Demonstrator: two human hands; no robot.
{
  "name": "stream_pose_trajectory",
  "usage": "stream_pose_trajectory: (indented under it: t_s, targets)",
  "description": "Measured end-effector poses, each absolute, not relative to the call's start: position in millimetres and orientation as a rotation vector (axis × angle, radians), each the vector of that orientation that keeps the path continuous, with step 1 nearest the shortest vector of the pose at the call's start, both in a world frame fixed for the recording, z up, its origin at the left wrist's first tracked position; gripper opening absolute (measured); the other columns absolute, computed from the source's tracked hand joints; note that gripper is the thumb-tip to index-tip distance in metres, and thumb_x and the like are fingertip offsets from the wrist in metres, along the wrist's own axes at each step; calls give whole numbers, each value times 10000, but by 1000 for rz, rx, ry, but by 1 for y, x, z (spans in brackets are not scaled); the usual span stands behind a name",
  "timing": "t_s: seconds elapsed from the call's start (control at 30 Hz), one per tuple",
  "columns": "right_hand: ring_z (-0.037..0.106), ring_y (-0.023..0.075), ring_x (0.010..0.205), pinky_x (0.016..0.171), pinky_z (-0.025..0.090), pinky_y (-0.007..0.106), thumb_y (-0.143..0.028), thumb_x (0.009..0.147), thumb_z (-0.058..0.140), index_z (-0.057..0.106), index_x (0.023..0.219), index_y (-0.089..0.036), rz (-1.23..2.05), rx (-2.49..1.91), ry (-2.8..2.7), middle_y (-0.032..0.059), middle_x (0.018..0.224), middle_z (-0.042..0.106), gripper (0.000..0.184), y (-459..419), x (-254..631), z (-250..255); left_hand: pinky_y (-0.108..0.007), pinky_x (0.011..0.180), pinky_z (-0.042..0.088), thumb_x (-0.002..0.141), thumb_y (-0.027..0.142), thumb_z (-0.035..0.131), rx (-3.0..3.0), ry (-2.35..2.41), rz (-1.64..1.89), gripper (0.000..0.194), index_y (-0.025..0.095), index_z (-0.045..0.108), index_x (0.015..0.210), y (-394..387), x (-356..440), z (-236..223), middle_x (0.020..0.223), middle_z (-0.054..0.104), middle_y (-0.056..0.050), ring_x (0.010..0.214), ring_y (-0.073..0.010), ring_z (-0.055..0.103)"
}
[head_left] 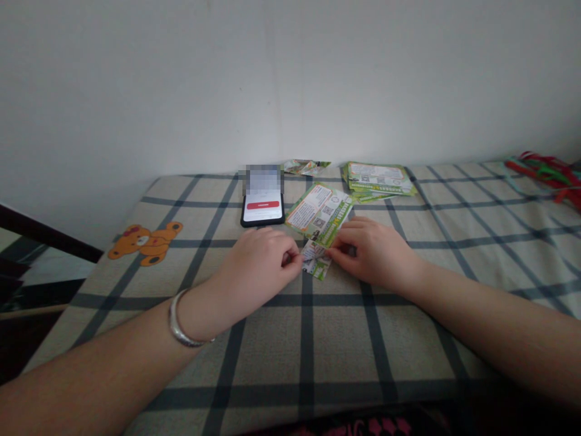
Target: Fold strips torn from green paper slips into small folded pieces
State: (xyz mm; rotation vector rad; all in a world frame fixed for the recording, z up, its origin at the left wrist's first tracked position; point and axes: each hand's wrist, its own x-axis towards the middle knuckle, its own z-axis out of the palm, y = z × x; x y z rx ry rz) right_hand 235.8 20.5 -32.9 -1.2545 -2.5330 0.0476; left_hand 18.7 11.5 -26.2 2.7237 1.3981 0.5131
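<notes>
Between my hands is a small folded paper piece [316, 260] with green and white print and creases across it. My left hand [267, 257] pinches its left side between thumb and fingertips; a silver bangle [178, 321] circles that wrist. The fingers of my right hand [370, 251] are closed on the piece's right side. Just beyond lies a flat green-and-white printed flyer [320, 212] with QR codes, its near edge close to the folded piece and partly behind my right hand.
A phone [263, 212] with a lit screen lies left of the flyer. At the wall are a folded printed paper [306, 166] and a stack of flyers [379, 178]. Red and green strips [549, 175] lie far right. A bear figure [145, 243] is on the checked tablecloth [272, 357].
</notes>
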Motion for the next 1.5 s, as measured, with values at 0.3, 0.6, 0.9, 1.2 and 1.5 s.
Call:
stream_pose_trajectory:
  t_s: [0.3,0.6,0.9,1.2,1.5]
  targets:
    - [476,149,671,602,309,274,-287,843,564,557,661,-183,90,-1343,-2508,22,669,582,210,23,231,-30,-280,514,292,857,266,557,2720,1443,442,272,173,613,607,14,19,-29,584,589,-6,523,-125,472]
    - [422,129,609,554,259,265,-309,845,563,548,627,-185,124,-1362,-2472,2,609,534,251,26,228,-33,-312,569,350,904,313,530,2867,1439,388,316,176,615,631,21,18,-37,635,625,-37,625,-189,568]
    - [403,131,601,549,241,267,-307,829,550,545,619,-192,110,-1433,-2476,4,603,532,240,26,222,-31,-331,621,355,874,300,562,2985,1467,426,244,181,591,663,19,20,-36,656,610,-31,691,-212,554]
    - [408,132,618,569,257,269,-285,825,546,518,639,-190,99,-1338,-2496,-1,622,518,211,28,226,-38,-329,723,416,849,295,625,2755,1310,598,137,161,603,842,23,18,-41,832,619,-36,819,-200,560]
    - [515,145,748,646,354,259,-311,882,551,602,771,-171,141,-1137,-2488,31,796,598,185,27,233,-40,-319,721,423,815,305,682,2635,1282,637,148,171,621,828,24,15,-43,799,620,-13,794,-183,555]
